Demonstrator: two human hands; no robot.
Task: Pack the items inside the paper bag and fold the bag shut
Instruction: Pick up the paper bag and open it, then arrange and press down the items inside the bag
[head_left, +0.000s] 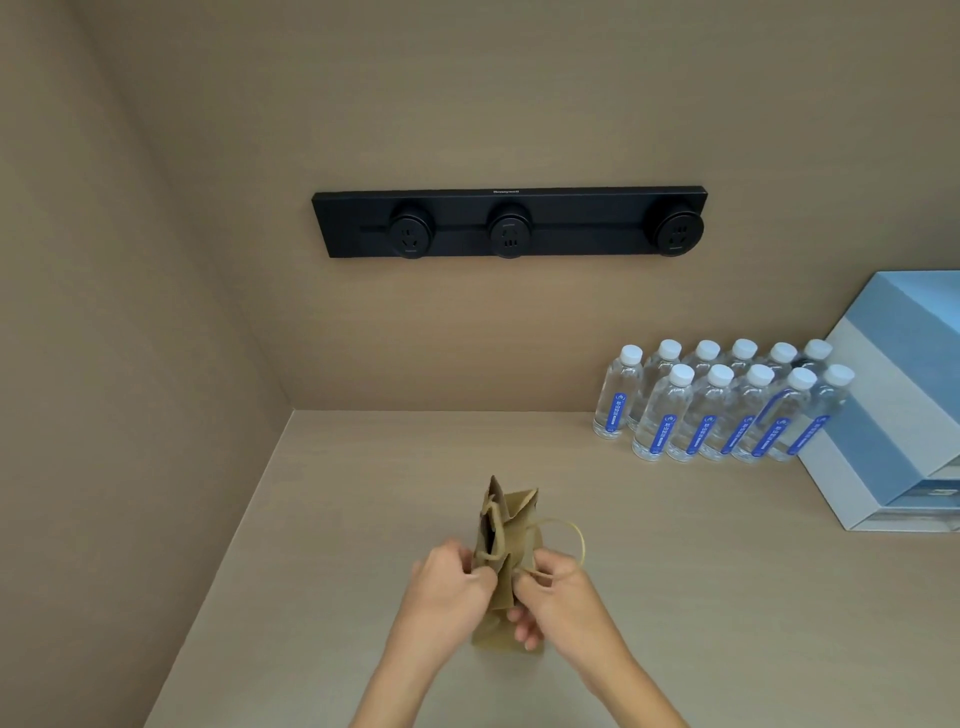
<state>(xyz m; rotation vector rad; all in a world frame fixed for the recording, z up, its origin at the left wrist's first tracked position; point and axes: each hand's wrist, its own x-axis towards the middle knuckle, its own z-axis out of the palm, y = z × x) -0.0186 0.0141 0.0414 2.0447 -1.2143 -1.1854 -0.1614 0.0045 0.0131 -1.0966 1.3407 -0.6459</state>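
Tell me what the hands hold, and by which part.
Both hold the paper bag: left hand and right hand pinch its opposite side edges.

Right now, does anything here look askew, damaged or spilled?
Nothing spilled or damaged. The paper bag leans, its mouth crumpled unevenly, held by the left hand and right hand. The water bottles stand upright.

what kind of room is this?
Likely an office or meeting-room counter nook: a wall power track with three sockets, stocked water bottles, and a beige countertop.
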